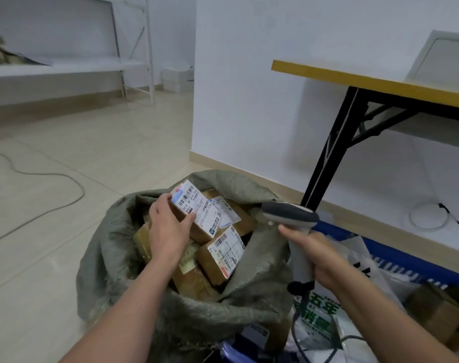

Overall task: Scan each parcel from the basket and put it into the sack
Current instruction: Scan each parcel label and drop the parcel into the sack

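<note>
cardboard parcel (197, 209) w/in sack (110, 258) rim

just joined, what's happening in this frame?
A person is bagging parcels. Their left grip holds a labelled parcel in the mouth of the open sack, which already has several boxes in it. Their right grip holds the barcode scanner beside it. More packages sit in the blue basket on the right.

White walls (249, 74), beige tiled floor (66, 142), yellow-edged folding table (380, 85), white shelving (66, 69).
</note>
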